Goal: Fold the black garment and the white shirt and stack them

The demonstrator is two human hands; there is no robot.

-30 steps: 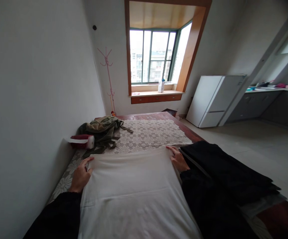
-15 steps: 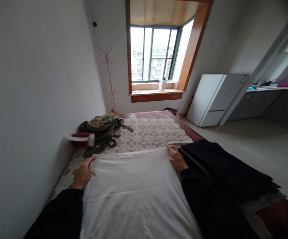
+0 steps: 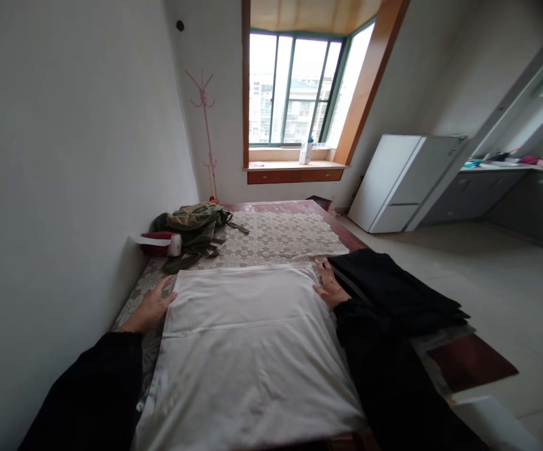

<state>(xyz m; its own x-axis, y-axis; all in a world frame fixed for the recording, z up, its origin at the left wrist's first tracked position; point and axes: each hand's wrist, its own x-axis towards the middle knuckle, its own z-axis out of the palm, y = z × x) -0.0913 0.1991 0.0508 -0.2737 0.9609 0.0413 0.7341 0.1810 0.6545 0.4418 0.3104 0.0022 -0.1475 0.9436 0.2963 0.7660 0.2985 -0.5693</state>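
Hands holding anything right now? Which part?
Left hand and right hand each rest at a far corner of the white cloth; a closed grip cannot be told.

No readable text

The bottle [image 3: 304, 151] on the windowsill and the red-and-white box [image 3: 161, 243] carry markings too small to read.

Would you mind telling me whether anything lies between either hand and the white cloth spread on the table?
Nothing visible does. The left hand rests at the far left corner of the white cloth and the right hand at its far right corner. The folded black garments lie beside the right hand, not between.
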